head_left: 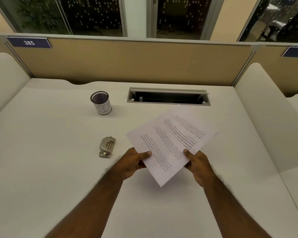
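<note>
I hold a thin stack of printed white paper sheets point(170, 141) above the white desk point(41, 152), turned at an angle so the text runs diagonally. My left hand point(133, 163) grips the stack's near left edge, thumb on top and fingers underneath. My right hand point(197, 164) pinches the near right edge the same way. A grey metal hole punch point(107, 147) lies on the desk just left of my left hand. A black mesh cup point(101, 103) with a white paper label reading "BIN" stands farther back on the left.
An open cable tray slot point(168, 97) is set into the desk at the back centre. Tan partition panels point(127, 62) with number plate 385 point(29, 42) wall the desk behind; white side dividers point(258, 109) stand left and right.
</note>
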`<state>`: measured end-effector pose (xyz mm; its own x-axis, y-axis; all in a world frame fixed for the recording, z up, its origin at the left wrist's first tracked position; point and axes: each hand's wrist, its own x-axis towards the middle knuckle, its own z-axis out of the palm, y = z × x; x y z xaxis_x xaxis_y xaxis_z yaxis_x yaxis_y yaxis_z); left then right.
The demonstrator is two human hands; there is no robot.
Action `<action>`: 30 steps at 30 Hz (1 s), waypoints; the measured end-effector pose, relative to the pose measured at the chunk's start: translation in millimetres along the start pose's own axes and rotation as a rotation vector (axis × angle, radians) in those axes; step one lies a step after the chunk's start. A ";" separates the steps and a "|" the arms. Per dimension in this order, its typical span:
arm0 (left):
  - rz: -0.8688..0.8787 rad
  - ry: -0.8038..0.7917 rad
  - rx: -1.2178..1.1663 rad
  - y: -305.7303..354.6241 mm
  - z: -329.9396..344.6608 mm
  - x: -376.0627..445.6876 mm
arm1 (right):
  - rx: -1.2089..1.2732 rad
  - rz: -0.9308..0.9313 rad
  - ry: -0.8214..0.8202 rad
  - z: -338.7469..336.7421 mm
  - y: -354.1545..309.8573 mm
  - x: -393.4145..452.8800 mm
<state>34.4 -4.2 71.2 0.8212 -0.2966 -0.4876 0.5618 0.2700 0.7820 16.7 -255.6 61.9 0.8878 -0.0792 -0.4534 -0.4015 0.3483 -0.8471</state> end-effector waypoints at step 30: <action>0.339 0.105 0.617 40.6 7.4 9.0 | -0.475 -0.214 -0.021 0.3 -36.0 -10.3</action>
<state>63.8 -2.7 101.4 0.9634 -0.1899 -0.1892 0.1401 -0.2452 0.9593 22.1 -267.1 97.1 0.9636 -0.0823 -0.2545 -0.2639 -0.1361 -0.9549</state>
